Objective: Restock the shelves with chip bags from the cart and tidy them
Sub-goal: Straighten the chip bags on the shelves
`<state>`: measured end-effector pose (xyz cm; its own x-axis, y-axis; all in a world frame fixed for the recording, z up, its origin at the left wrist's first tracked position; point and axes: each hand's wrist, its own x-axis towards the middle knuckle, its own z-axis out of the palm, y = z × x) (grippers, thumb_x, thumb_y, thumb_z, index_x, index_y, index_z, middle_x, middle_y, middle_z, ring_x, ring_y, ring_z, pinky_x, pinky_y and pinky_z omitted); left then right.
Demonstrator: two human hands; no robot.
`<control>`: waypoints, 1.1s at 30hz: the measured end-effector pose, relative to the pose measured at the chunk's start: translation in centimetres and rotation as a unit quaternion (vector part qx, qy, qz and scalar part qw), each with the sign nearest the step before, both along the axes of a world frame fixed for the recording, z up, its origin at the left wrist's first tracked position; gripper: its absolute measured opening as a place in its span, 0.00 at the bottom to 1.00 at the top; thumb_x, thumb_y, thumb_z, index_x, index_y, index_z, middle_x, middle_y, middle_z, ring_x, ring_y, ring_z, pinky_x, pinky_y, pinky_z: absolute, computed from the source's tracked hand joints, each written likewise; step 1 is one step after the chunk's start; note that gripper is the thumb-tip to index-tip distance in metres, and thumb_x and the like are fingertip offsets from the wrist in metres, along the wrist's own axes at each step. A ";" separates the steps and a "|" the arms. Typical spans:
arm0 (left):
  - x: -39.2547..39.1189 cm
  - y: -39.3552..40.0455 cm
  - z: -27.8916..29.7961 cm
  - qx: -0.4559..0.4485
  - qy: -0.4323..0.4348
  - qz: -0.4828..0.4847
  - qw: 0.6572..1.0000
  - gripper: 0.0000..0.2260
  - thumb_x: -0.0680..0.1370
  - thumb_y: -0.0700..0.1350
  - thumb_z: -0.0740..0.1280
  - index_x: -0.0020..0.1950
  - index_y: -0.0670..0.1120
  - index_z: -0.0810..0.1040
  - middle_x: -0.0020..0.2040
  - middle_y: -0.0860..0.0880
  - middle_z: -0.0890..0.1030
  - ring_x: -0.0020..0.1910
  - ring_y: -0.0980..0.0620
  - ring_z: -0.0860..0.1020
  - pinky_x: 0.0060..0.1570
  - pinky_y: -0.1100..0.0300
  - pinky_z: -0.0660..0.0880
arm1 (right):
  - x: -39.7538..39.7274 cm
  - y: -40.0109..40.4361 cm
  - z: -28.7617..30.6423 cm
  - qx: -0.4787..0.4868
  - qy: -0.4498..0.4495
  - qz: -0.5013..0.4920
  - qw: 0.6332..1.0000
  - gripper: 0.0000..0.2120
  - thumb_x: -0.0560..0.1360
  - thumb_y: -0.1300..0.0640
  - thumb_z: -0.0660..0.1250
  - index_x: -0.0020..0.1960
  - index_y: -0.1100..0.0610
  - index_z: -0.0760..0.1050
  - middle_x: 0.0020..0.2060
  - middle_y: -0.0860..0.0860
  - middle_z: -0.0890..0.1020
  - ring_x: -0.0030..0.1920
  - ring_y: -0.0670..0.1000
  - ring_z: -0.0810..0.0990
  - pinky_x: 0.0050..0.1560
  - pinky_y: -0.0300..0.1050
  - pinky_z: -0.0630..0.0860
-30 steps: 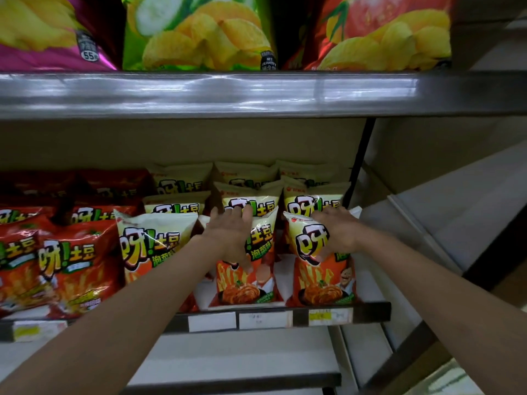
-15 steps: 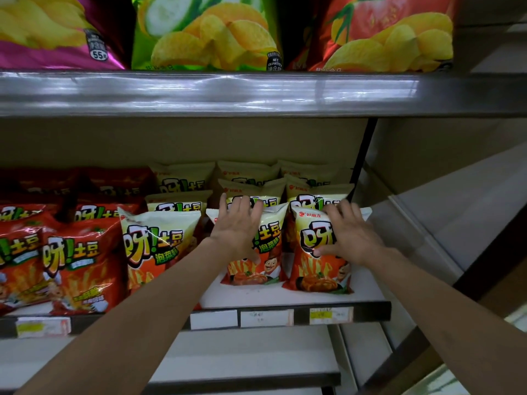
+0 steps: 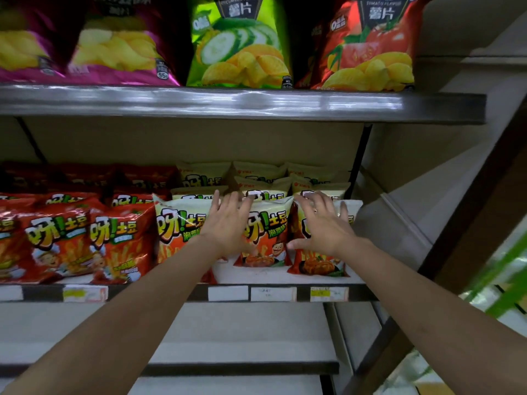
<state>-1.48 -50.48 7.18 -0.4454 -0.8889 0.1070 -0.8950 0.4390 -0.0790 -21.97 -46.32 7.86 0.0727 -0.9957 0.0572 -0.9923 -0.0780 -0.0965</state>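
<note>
Store shelving filled the view: an upper shelf (image 3: 242, 105) carried big crisp bags, purple (image 3: 119, 49), green cucumber (image 3: 239, 49) and red tomato (image 3: 368, 49), and the middle shelf (image 3: 285, 276) below carried the task's small chip bags. Red bags (image 3: 119, 238) sat along its left part, cream-and-orange bags toward its right end, stacked in rows back to the rear wall. Left hand (image 3: 228, 226) lay with fingers straight and spread, palm flat against the front of the middle front bag (image 3: 268, 238) and partly over the left cream bag (image 3: 179, 223), gripping nothing. Right hand (image 3: 322, 226) was likewise spread flat on the right front bag (image 3: 319, 260) near the shelf's right end, thumb stuck out toward the middle bag, holding nothing. Both front bags stood a little behind the shelf's front edge, where price tags (image 3: 272, 293) ran along the lip. Green frame at the lower right edge was probably the cart (image 3: 502, 280), too blurred to be sure. Step looked like facing up the front row. To do it well: press with flat palms, not fingertips, so the puffed bags don't crush; push evenly so both stay upright with labels forward; line their bottoms up with the red row; don't shove so hard the rows behind topple backward.
</note>
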 end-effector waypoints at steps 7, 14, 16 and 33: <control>6.5 5.1 1.7 0.082 0.087 0.036 0.992 0.29 0.74 0.57 0.68 0.71 0.47 0.65 0.66 0.44 0.64 0.68 0.43 0.62 0.70 0.49 0.59 | 7.2 3.0 1.0 0.010 -0.031 0.079 0.996 0.39 0.74 0.40 0.67 0.77 0.52 0.54 0.75 0.51 0.55 0.75 0.54 0.52 0.73 0.57 0.56; 12.5 5.2 4.0 0.093 0.116 0.096 0.984 0.24 0.78 0.51 0.66 0.72 0.46 0.66 0.68 0.43 0.64 0.69 0.43 0.65 0.67 0.49 0.66 | 11.4 2.7 3.2 0.057 -0.025 0.151 0.987 0.28 0.77 0.47 0.67 0.73 0.55 0.65 0.70 0.52 0.62 0.71 0.53 0.63 0.67 0.49 0.66; 14.1 4.5 4.2 0.086 0.125 0.109 0.982 0.22 0.79 0.51 0.65 0.71 0.46 0.67 0.68 0.42 0.65 0.68 0.43 0.65 0.66 0.50 0.67 | 12.6 1.8 3.7 0.060 -0.035 0.149 0.986 0.27 0.77 0.46 0.66 0.73 0.55 0.65 0.69 0.53 0.64 0.70 0.54 0.64 0.68 0.49 0.66; 23.3 -12.6 2.9 0.129 0.190 0.158 0.960 0.10 0.82 0.40 0.58 0.57 0.39 0.78 0.56 0.41 0.79 0.60 0.43 0.75 0.51 0.61 0.69 | 21.3 -15.2 3.3 0.080 -0.065 -0.015 0.995 0.17 0.82 0.50 0.58 0.60 0.61 0.76 0.58 0.58 0.78 0.58 0.58 0.76 0.53 0.45 0.72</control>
